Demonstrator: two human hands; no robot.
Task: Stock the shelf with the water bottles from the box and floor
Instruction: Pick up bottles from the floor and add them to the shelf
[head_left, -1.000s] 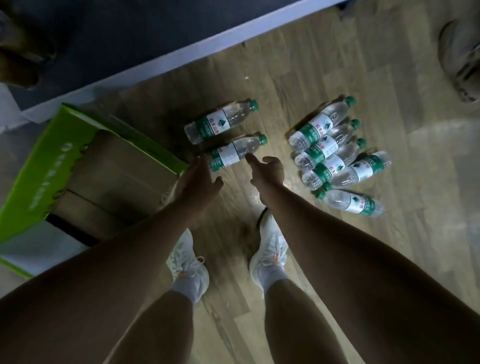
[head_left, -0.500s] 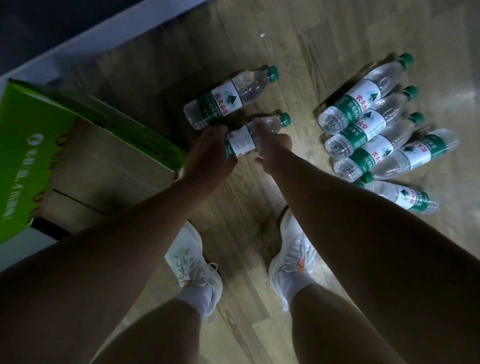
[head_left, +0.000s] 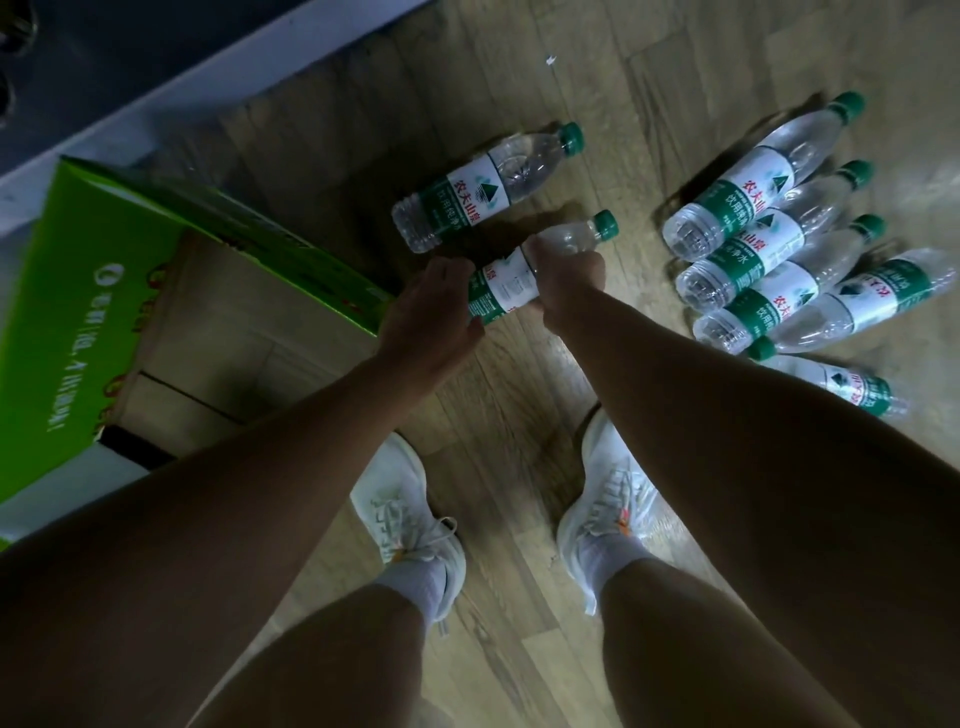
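Observation:
A clear water bottle (head_left: 511, 283) with a green cap and green-white label lies across the wooden floor between my hands. My right hand (head_left: 569, 280) grips its upper half below the neck. My left hand (head_left: 434, 306) holds its base end, fingers wrapped around the bottom. A second bottle (head_left: 485, 189) lies on the floor just beyond it. Several more bottles (head_left: 769, 244) lie side by side in a cluster to the right, with one (head_left: 836, 387) lying apart at the near edge of it. The green cardboard box (head_left: 171, 291) sits open at the left.
My two feet in white trainers (head_left: 410, 525) stand on the wooden floor (head_left: 519, 431) below my hands. A white baseboard edge (head_left: 218, 67) with a dark surface behind it runs across the top left. The box's flap reaches close to my left hand.
Both hands reached down from just short of the nearer bottle and closed on it, left at the base and right near the neck. The camera moved lower and closer to the floor.

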